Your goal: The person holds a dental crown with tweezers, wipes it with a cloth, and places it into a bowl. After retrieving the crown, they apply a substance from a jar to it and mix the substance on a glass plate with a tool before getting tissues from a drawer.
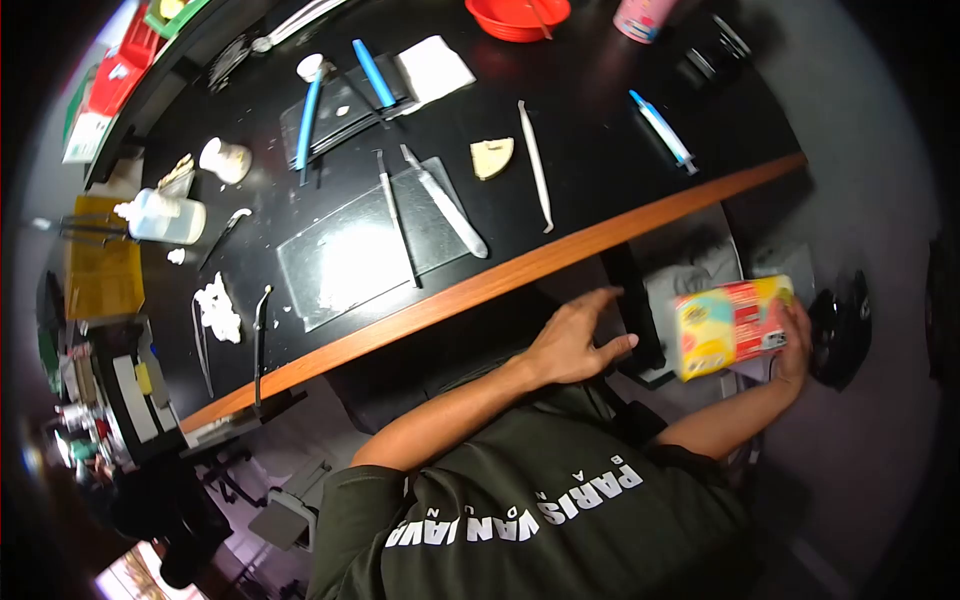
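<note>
My right hand point(792, 345) grips a yellow and red printed pack point(735, 325) by its right end, above an open drawer point(660, 300) at the right below the table edge. The print on the pack is too blurred to read. Nothing is in my left hand point(575, 340), which hovers between my body and the drawer with thumb and fingers spread apart. Grey cloth-like items point(695, 272) lie in the drawer, partly covered by the pack.
On the black table lie a glass plate point(330, 255) with a knife point(445, 205) and a thin metal tool point(395, 215), a white double-ended tool point(535, 165), a syringe point(662, 130), a beige piece point(491, 158), a plastic bottle point(165, 217) and a red bowl point(515, 20).
</note>
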The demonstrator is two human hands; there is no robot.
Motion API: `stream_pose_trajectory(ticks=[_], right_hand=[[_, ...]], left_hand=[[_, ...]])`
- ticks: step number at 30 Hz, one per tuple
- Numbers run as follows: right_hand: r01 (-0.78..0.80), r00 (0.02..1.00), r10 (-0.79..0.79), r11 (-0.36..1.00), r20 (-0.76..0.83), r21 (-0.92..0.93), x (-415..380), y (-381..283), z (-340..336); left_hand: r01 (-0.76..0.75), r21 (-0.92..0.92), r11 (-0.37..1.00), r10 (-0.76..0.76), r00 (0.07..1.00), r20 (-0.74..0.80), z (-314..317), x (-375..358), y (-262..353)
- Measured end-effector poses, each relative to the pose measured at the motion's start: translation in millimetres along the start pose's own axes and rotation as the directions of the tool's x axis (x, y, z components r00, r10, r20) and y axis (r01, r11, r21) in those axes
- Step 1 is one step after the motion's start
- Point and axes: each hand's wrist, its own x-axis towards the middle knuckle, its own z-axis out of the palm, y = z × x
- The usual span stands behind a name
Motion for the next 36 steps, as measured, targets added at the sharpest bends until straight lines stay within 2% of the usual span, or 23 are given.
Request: stream_pose_trajectory(ticks=[1, 2, 3, 4, 5, 7, 9, 10, 11, 13, 16, 19, 21, 24, 27, 28, 29, 31, 32, 33, 34, 36], right_hand=[[0.018, 0.994, -0.02, 1.0, -0.103, -0.019, -12, 15, 17], [-0.069, 0.996, 0.067, 0.997, 0.062, 0.028, -28, -19, 62], [-0.061, 0.978, 0.069, 0.997, 0.195, -0.047, -28, -16, 77], [0.044, 0.989, -0.031, 0.995, 0.143, -0.093, -34, -1, 108], [0.074, 0.913, -0.028, 0.992, 0.408, -0.098, -26, -25, 138], [0.019, 0.893, 0.011, 0.998, 0.449, -0.063, -26, -8, 164], [-0.001, 0.986, 0.017, 0.995, 0.166, -0.096, -29, 7, 165], [-0.036, 0.997, 0.01, 0.927, -0.073, -0.373, -30, -6, 166], [-0.179, 0.935, -0.067, 0.759, -0.349, -0.626, -25, 11, 161], [-0.554, 0.8, -0.003, 0.378, -0.6, -0.741, -35, 23, 148], [-0.418, 0.897, 0.038, 0.401, -0.441, -0.815, -24, 91, 152], [-0.337, 0.942, 0.198, 0.543, -0.272, -0.769, 5, 112, 191], [-0.399, 0.911, 0.281, 0.414, -0.303, -0.818, 25, 113, 207], [-0.372, 0.887, 0.386, 0.269, -0.255, -0.888, 55, 111, 219], [-0.287, 0.948, 0.239, 0.359, -0.21, -0.888, 71, 104, 241], [-0.211, 0.969, 0.195, 0.323, -0.154, -0.922, 86, 111, 243], [-0.062, 0.992, 0.125, 0.263, -0.03, -0.963, 106, 127, 237], [0.28, 0.96, -0.032, 0.031, 0.279, -0.96, 143, 164, 218], [0.333, 0.943, -0.17, 0.426, 0.287, -0.841, 137, 147, 213], [0.333, 0.942, -0.26, 0.647, 0.212, -0.686, 122, 128, 214], [0.368, 0.928, -0.347, 0.804, 0.134, -0.468, 106, 105, 217], [0.086, 0.947, -0.261, 0.765, -0.186, -0.639, 66, 66, 225]], left_hand=[[0.064, -0.027, 0.998, -0.062, 0.996, 0.056, -5, 1, 1], [0.12, -0.054, 0.991, -0.112, 0.985, 0.129, -11, 2, 5], [0.168, -0.082, 0.982, -0.146, 0.963, 0.224, -11, 4, 8], [0.151, -0.168, 0.974, -0.1, 0.956, 0.276, -5, 3, -2], [0.148, -0.252, 0.956, -0.06, 0.944, 0.324, 0, 3, -13], [0.372, -0.42, 0.828, -0.171, 0.88, 0.443, -16, -4, 4], [0.415, -0.422, 0.806, -0.248, 0.884, 0.396, -27, -14, 0], [0.435, -0.455, 0.777, -0.272, 0.884, 0.38, -36, -20, 5], [0.456, -0.498, 0.737, -0.29, 0.88, 0.377, -42, -26, -1], [0.436, -0.491, 0.754, -0.292, 0.892, 0.344, -58, -36, -4], [0.437, -0.432, 0.789, -0.304, 0.888, 0.344, -78, -40, 2], [0.452, -0.415, 0.79, -0.33, 0.883, 0.334, -85, -49, -10], [0.452, -0.419, 0.788, -0.332, 0.884, 0.33, -94, -56, -8], [0.489, -0.412, 0.769, -0.379, 0.867, 0.323, -108, -70, -6], [0.48, -0.412, 0.774, -0.388, 0.875, 0.29, -114, -89, -12], [0.472, -0.404, 0.784, -0.389, 0.879, 0.275, -115, -93, -15], [0.467, -0.393, 0.792, -0.39, 0.883, 0.262, -116, -98, -18], [0.5, -0.418, 0.758, -0.422, 0.865, 0.269, -119, -102, -8], [0.48, -0.438, 0.76, -0.407, 0.877, 0.255, -118, -106, -10], [0.455, -0.457, 0.764, -0.387, 0.891, 0.24, -118, -109, -13], [0.455, -0.42, 0.785, -0.395, 0.89, 0.225, -121, -112, -11], [0.466, -0.342, 0.816, -0.42, 0.885, 0.203, -129, -120, -1]])
